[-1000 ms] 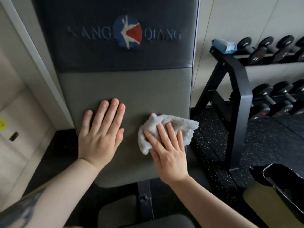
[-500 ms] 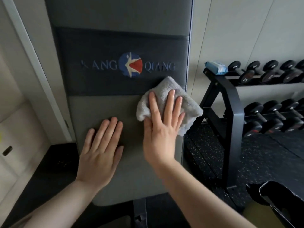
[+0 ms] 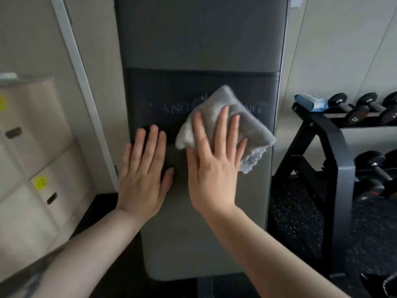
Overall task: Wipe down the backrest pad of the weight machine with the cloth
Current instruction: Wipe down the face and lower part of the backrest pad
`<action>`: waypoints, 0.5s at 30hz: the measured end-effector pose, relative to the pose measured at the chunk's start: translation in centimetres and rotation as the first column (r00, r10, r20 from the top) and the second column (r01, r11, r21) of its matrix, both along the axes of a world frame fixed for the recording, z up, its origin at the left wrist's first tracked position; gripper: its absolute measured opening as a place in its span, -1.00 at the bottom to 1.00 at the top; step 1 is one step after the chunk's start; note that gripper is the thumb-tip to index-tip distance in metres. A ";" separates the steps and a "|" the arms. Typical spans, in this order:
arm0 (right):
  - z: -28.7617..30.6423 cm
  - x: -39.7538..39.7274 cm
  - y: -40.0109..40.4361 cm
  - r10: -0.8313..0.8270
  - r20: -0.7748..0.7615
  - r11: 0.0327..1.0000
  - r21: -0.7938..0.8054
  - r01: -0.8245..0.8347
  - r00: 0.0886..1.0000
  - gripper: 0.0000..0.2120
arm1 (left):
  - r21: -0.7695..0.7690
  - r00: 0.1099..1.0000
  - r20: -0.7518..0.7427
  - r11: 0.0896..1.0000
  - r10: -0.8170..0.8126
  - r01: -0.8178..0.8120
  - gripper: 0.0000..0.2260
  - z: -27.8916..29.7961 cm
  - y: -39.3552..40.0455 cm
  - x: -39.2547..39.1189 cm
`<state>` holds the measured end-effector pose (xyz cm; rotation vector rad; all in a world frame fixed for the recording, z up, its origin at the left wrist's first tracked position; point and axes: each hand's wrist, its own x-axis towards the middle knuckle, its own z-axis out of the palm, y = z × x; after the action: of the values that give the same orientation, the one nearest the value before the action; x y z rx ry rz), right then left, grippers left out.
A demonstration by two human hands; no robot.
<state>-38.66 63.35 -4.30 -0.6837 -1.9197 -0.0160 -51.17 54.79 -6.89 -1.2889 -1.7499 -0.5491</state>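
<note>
your right hand (image 3: 214, 168) lies flat with straight fingers, pressing the cloth (image 3: 225, 125) against the backrest pad (image 3: 202, 39), over the dark logo band toward the pad's right edge. your left hand (image 3: 142, 181) rests open and flat on the pad just beside it, near the left edge, holding nothing. the cloth looks soft, light and floppy; it should bunch or slide out from under your palm unless you keep even pressure on its middle, and a loose fringe hangs at its lower right. the pad looks firm and smooth, so it likely lets the cloth glide. to the right stands a dumbbell rack (image 3: 335, 168) with a blue wipes pack (image 3: 311, 102) on its top corner, near the pad's right edge; mind your elbow there. cabinets (image 3: 32, 147) sit to the left.
</note>
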 end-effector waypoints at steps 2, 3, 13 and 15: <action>-2.2 1.6 1.0 0.023 0.244 0.958 0.272 -0.091 0.970 -0.47 | -0.019 1.000 -0.031 1.000 0.000 0.000 -0.43 -0.2 -0.2 -0.4; -2.6 2.7 2.1 -0.005 0.302 0.928 0.357 -0.109 0.953 -0.45 | -0.032 0.999 -0.051 0.999 -0.002 0.001 -0.43 -0.2 -0.3 -0.6; 3.6 -2.6 -0.8 0.001 0.081 0.983 0.180 -0.016 0.997 -0.49 | 0.079 0.975 0.123 0.981 -0.185 0.176 -0.49 2.1 -1.0 -0.1; 3.0 -0.7 0.7 -0.009 0.249 0.929 0.361 -0.084 0.968 -0.49 | 0.049 0.977 0.119 0.984 -0.176 0.171 -0.49 2.6 -1.3 -0.6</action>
<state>-39.41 64.06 -1.35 -0.4023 -2.0895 -0.4479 -51.79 53.52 -4.33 -1.4147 -1.7268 -0.7728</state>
